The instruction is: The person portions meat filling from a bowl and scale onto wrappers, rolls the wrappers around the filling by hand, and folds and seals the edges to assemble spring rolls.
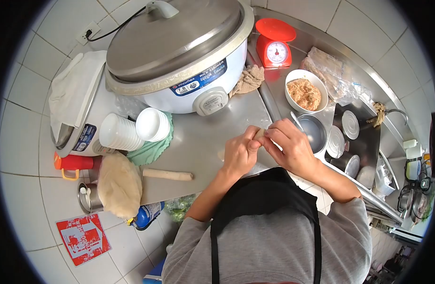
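Small dough-like piece: is being pinched in the fingers of left hand and right hand, above steel counter, seemingly for two-sided steadying. White bowl of mixture: is being stationed beyond right hand, apparently for easy reach.

A kitchen; large rice cooker, red scale, steel counter, tiled wall.

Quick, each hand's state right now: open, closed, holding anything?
Left hand: closed, holding a small piece of dough.
Right hand: closed, pinching the same dough.
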A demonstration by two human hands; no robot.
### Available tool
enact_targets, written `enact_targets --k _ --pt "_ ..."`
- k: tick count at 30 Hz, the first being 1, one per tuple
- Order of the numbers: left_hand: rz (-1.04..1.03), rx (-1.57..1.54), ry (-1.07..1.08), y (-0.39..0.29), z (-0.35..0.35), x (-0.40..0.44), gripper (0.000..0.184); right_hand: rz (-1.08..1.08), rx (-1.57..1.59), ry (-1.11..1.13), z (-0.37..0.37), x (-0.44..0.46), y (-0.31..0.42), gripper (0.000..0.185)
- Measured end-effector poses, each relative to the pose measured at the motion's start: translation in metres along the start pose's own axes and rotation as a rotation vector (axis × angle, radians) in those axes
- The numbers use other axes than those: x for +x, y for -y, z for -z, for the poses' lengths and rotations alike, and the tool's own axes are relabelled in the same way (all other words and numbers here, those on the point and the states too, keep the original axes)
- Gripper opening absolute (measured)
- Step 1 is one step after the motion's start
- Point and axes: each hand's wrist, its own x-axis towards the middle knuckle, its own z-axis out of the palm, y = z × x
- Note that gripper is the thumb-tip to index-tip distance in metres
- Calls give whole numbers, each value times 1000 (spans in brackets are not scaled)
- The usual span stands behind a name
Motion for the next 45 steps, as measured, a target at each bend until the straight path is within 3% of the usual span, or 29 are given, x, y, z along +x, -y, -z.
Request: enact_targets --k 5,8,12,13,14,16,17,18,21,22,24,25,26,28,30,31,37,43,45 --pt "14 63 29 4 -5 -9 66 -116 60 91 -1 12 -4 18" --pt "15 22 32 2 -3 -9 70 -470 274 211 11 20 -1 20" --pt "4 -6 -7 5 -7 -13 66 -169 48 49 -8 13 -7 22" --pt "24 -4 -10 6 -9 -15 64 -306 113 117 -8 13 -10 23" --pt "116 -136 -16 6 -9 -15 62 -314 218 53 -11 9 -15 27" --pt "301 -399 -39 7 -9 -14 59 -315 427 -69 -31 -5 -36 38" --pt "300 -529 -98 8 -9 -9 55 -341 588 106 -47 -27 -45 67" --pt "302 -662 -158 10 -11 -4 52 -333 679 165 -58 -33 -32 80" --pt "416 -1053 -257 17 -5 -1 44 -744 998 216 -93 -54 -25 66" --pt "421 -1014 -338 20 -1 -2 45 -693 1040 138 -101 -56 -28 56" --pt "422 -933 -487 26 6 -5 47 -729 852 334 -90 -58 -46 47" --pt "445 -937 -493 43 8 -15 45 -592 707 338 -80 -53 -48 36" --pt "528 -870 -446 57 8 -25 43 -717 625 562 -65 -43 -53 28" --pt "696 -733 -351 85 5 -45 39 -457 425 608 -70 -54 -80 31" --pt "795 -563 -256 110 3 -62 31 -395 262 745 -84 -58 -113 36" --pt "818 -515 -207 115 6 -66 30 -278 92 725 -89 -60 -118 42" --pt "847 -363 -30 129 20 -60 27 204 -101 445 -146 -39 -92 45" --pt "866 -241 8 124 22 -57 27 429 -372 466 -125 -64 -101 54" --pt "747 -98 -64 128 19 -53 27 353 -365 476 -109 -75 -108 54"
